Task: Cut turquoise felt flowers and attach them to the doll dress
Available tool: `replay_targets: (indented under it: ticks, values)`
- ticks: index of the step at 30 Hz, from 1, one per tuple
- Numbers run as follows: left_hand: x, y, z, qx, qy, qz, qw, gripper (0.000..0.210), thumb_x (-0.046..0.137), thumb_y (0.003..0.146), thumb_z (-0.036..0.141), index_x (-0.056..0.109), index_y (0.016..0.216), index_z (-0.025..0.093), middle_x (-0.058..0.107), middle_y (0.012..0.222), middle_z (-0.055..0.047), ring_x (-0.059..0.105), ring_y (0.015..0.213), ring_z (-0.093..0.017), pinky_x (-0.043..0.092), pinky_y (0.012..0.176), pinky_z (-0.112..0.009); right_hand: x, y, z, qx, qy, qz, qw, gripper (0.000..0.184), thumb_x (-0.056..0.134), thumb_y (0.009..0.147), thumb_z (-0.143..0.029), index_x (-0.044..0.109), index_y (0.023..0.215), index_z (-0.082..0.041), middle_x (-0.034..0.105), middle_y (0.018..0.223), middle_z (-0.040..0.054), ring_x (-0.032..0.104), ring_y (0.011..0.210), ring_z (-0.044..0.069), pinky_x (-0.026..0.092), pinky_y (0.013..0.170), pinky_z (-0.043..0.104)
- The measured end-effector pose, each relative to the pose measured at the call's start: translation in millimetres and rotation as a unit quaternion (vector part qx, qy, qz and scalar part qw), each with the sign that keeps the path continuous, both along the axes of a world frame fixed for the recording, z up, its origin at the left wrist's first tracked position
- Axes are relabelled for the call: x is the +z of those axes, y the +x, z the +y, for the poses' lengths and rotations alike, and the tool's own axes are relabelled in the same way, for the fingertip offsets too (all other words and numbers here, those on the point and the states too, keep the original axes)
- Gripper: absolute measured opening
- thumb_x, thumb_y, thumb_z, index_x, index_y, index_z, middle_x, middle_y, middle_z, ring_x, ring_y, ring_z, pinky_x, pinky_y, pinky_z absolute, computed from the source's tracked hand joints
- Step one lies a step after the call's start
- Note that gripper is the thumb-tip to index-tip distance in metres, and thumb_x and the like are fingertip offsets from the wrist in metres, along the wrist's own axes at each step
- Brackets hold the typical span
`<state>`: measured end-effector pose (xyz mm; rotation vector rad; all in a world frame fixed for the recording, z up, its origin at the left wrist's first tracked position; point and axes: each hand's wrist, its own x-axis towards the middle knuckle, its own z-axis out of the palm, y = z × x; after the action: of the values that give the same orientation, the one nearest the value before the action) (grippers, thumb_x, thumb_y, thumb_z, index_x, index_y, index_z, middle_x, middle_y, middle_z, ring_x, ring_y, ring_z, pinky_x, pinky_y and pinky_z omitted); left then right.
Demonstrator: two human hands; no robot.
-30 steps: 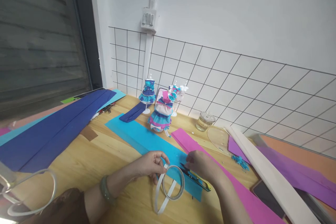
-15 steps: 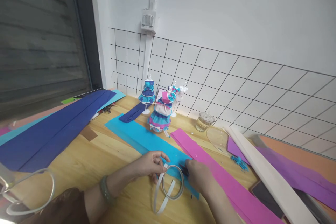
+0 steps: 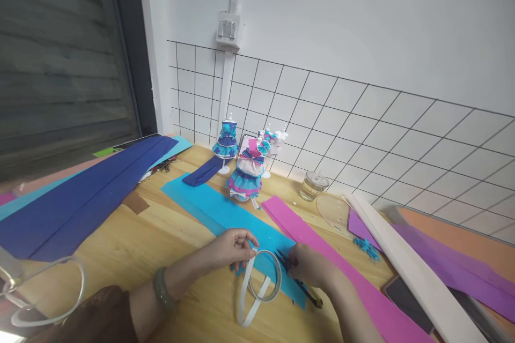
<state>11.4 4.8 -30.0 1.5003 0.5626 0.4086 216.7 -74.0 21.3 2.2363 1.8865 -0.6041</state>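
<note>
My left hand (image 3: 236, 248) is closed in a pinch on the tape at the upper left of a narrow roll of tape (image 3: 277, 284). A loose white strip (image 3: 242, 300) loops down from the fingers and back up in front of the ring. Just to the right, my right hand (image 3: 308, 265) is closed on scissors (image 3: 284, 260), their dark blades pointing left over the blue crepe paper (image 3: 241, 220). Below that hand lies a dark, yellowish-ended tool (image 3: 314, 296), partly hidden; I cannot tell whether it belongs to the scissors.
Small dress stands (image 3: 244, 171) stand behind the hands, beside a lidded glass (image 3: 314, 185). Pink paper (image 3: 322, 257), a pale roll (image 3: 406, 257) and purple paper (image 3: 454, 262) lie right. Dark blue paper (image 3: 80, 209) covers the left side. A wire grid (image 3: 309, 102) lines the wall.
My right hand has shifted slightly right and turned, so the dark blades show more clearly, spread apart. The yellowish-ended tool has come into sight below it. My left hand stays on the tape.
</note>
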Motion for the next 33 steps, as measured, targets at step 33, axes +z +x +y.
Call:
replay_targets:
  ticks: [33]
  values:
    - [4.3,5,-4,0.042,-0.047,-0.046,0.997,0.046,0.071,0.059,0.039,0.058,0.093,0.012,0.056,0.067,0.000,0.053,0.056,-0.010,0.041,0.053,-0.022,31.8,-34,-12,0.066,0.106,0.157,0.980,0.049,0.029,0.086,-0.051,0.048,0.057,-0.016,0.035,0.051,-0.0030,0.026,0.047,0.009,0.021,0.042,0.022]
